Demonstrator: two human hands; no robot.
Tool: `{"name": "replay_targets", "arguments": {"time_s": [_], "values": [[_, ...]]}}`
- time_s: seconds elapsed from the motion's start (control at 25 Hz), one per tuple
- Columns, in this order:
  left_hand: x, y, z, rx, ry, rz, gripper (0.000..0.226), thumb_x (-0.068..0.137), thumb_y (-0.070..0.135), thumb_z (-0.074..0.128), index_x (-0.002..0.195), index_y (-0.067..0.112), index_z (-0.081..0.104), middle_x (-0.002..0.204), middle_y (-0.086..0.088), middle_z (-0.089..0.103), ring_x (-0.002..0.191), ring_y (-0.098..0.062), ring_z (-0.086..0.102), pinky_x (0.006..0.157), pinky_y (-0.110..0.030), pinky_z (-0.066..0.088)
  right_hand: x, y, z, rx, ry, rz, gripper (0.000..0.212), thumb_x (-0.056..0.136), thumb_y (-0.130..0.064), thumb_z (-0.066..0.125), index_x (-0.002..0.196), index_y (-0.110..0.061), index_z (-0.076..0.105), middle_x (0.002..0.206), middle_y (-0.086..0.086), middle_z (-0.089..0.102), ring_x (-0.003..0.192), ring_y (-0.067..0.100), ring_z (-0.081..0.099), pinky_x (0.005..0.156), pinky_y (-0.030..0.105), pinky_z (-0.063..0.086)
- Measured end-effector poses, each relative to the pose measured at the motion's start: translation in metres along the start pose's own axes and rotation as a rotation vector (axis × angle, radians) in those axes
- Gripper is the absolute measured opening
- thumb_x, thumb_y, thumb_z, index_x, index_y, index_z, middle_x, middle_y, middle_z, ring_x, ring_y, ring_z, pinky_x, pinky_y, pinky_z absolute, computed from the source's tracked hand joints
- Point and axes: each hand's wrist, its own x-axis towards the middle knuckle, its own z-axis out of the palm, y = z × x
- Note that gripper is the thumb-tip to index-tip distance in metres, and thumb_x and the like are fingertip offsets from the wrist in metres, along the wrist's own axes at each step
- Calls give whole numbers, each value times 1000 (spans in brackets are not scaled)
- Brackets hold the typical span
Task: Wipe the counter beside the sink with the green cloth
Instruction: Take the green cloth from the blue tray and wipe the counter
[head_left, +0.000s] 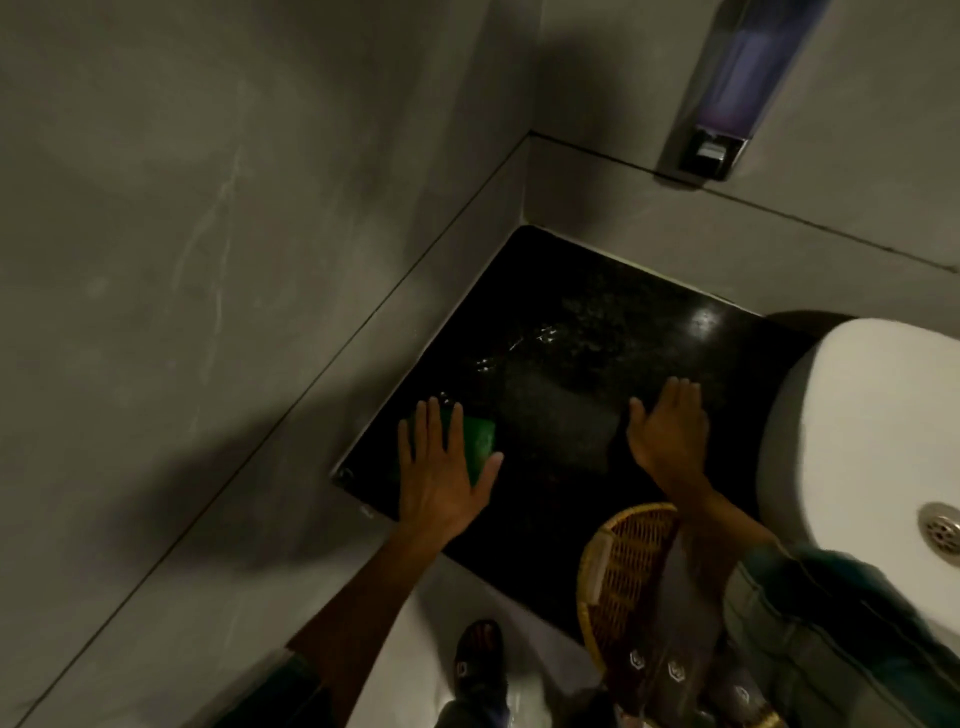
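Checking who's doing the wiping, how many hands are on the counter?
2. The left hand presses flat on the green cloth near the wall; the right hand rests flat beside the sink.

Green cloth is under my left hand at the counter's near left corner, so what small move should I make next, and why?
Probably slide the green cloth under your flat left hand away from you, toward the back corner. Droplets glint on the dark counter just beyond the cloth, so that patch looks wet. The right hand rests flat nearer the white sink, clear of that path.
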Motion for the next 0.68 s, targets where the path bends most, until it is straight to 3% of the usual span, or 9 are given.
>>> {"name": "replay_targets", "arguments": {"time_s": [0.04, 0.12, 0.36, 0.52, 0.68], "values": [[1, 0, 8, 51, -5, -14, 84, 87, 68, 26, 150, 15, 10, 160, -19, 11, 148, -32, 1, 119, -50, -5, 7, 8, 6, -34, 7, 16, 69, 98, -41, 36, 148, 3, 19, 158, 23, 19, 147, 33, 13, 119, 52, 16], [6, -1, 17, 72, 19, -6, 84, 87, 68, 27, 150, 14, 12, 159, -20, 14, 148, -33, 4, 120, -52, 2, 20, 17, 12, -89, 43, 8, 71, 98, -46, 30, 148, 2, 16, 159, 21, 15, 148, 31, 10, 120, 51, 11], [77, 1, 22, 54, 104, 15, 74, 90, 57, 35, 146, 10, 28, 154, -24, 27, 144, -38, 20, 117, -53, 21, 29, 24, 26, -147, 192, -3, 71, 96, -51, 28, 147, -2, 24, 157, 18, 24, 147, 28, 17, 120, 48, 12], [158, 37, 28, 32, 80, 100, 74, 88, 53, 40, 146, 8, 30, 153, -27, 27, 144, -40, 20, 118, -53, 18, 30, 25, 26, -150, 222, -18, 68, 96, -48, 31, 147, -2, 26, 157, 17, 25, 147, 27, 17, 120, 47, 13], [217, 117, 45, 94, 4, 264, 74, 88, 53, 40, 148, 13, 24, 156, -24, 23, 146, -37, 14, 119, -52, 12, 31, 26, 29, -146, 234, -21, 68, 96, -48, 32, 148, -5, 25, 158, 14, 24, 148, 24, 15, 120, 45, 11]]}}
